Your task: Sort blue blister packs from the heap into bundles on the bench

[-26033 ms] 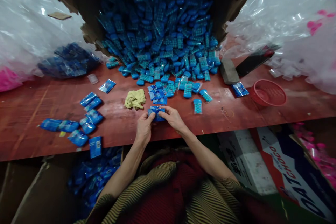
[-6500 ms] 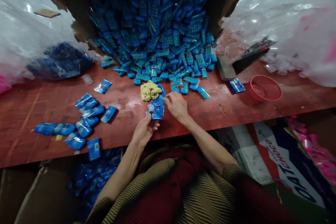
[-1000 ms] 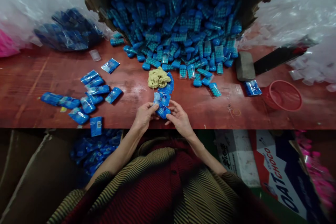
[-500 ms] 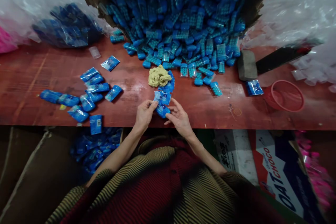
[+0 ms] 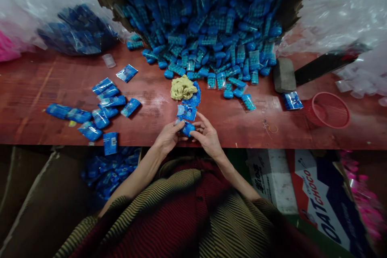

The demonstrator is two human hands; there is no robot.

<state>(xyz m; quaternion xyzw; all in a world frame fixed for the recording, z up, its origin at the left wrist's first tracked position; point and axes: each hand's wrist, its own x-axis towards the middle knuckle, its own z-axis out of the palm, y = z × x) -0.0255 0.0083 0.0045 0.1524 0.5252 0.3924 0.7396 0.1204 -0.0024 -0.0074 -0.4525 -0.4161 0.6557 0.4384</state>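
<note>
Near the table's front edge, my left hand (image 5: 168,136) and my right hand (image 5: 208,135) are closed on a small blue-capped candy container (image 5: 188,129) wrapped in a blue printed label. My left thumb presses its left end and my right thumb rests on its right side; my fingers hide its underside. Just beyond the hands lie several flat blue labels (image 5: 190,113) in an overlapping row. A crumpled pale-yellow lump (image 5: 182,87), its material unclear, sits on the far end of the row.
A heap of blue-capped containers with turquoise candies (image 5: 211,40) spills from a torn carton. Wrapped containers (image 5: 110,101) lie at left on the red table (image 5: 157,88). Rightward are a grey block (image 5: 284,74) with a dark handle and a red basket (image 5: 326,110). Clear bags flank both sides.
My left hand has moved down and slightly right, off the flat labels' near end. Its fingers now reach under the container, and the label lies around it. My right hand has barely moved.
</note>
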